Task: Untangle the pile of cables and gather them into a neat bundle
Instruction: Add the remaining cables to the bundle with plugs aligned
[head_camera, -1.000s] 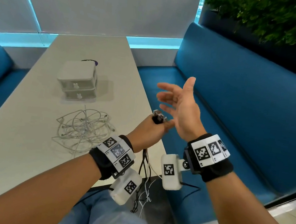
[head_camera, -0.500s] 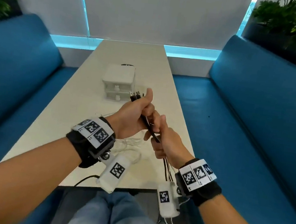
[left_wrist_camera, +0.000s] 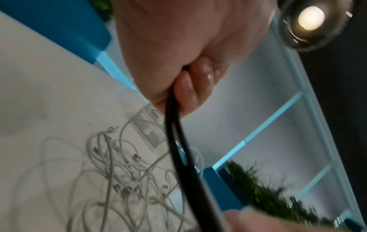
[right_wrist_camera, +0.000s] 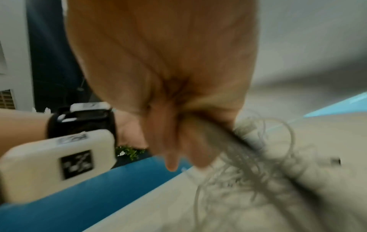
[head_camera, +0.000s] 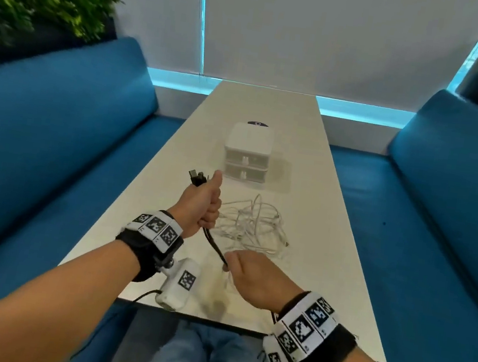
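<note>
My left hand (head_camera: pixel 203 203) grips a bunch of black cables (head_camera: pixel 214 246) in a fist, thumb up, with the black plugs (head_camera: pixel 197 177) sticking out above it. In the left wrist view the black cables (left_wrist_camera: pixel 178 150) run down out of the curled fingers (left_wrist_camera: pixel 190 87). My right hand (head_camera: pixel 252 275) holds the same black cables lower down, near the table's front, fingers curled round them; its wrist view is blurred. A tangled pile of white cables (head_camera: pixel 252 228) lies on the table just right of my left hand, also seen as white cables (left_wrist_camera: pixel 119 172) below the fist.
A white two-drawer box (head_camera: pixel 247 154) stands on the beige table (head_camera: pixel 317 221) beyond the pile, with a dark round object (head_camera: pixel 258 123) behind it. Blue benches (head_camera: pixel 54 141) run along both sides, plants behind them. My knees in jeans (head_camera: pixel 193 357) are below the table's near edge.
My head has turned left to face the table. My right hand went from open in the air to gripping the black cables, then slid down them away from my left hand.
</note>
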Demonstrator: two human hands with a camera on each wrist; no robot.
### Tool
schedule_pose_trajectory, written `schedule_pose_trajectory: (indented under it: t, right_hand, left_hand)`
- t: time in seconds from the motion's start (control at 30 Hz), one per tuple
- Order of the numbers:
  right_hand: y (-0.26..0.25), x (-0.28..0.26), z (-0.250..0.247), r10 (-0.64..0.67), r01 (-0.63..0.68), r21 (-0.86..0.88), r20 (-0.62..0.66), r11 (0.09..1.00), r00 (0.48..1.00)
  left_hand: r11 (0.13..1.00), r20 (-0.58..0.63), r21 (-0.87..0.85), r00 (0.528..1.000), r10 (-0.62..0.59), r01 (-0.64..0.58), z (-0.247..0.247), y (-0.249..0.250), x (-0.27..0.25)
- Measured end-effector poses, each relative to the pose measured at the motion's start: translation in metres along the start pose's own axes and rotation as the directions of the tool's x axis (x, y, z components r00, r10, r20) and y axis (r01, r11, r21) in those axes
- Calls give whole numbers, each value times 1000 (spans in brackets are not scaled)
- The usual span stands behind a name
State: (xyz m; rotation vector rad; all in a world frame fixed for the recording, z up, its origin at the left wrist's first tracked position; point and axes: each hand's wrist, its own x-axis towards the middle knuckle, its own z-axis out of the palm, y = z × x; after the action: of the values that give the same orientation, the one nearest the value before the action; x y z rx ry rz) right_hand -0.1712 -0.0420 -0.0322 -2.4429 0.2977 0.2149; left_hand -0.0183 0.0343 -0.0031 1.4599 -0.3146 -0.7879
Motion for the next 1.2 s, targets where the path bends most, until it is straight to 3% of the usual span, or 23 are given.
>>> schedule_pose_trajectory:
  t: [0.1,0.23,0.3,0.4,0.57,0.93,1.2]
  right_hand:
    - [1,8,-24,38,-38,-20,26,999,999]
    - [0,34,-44,20,-2,105,-171,994,985]
    - [-3,50,-38,-4,-2,-30,-192,1000,981]
    - [3,66,-23,21,-59,-321,-121,945,992]
    - [32,86,-19,128,-165,-433,-115,886,985]
    - [37,105,-8,149,-242,-436,-236,867,960]
    - [48,78,-8,88,-125,-381,-113,916,990]
  left_hand:
    - [999,-82,28,997,-15,18,-17,1,6]
    - [988,-141,156,990,5,17,-29,-7,9]
    - [973,-168,232,986,24,16,-33,-14,10]
    - [961,-183,276,983,29,23,-41,-23,10]
    - [946,-205,318,979,1,66,-52,-30,9]
    - [951,-205,302,979,3,60,-54,-46,12]
    - [941,-258,332,966,19,71,-40,-56,31]
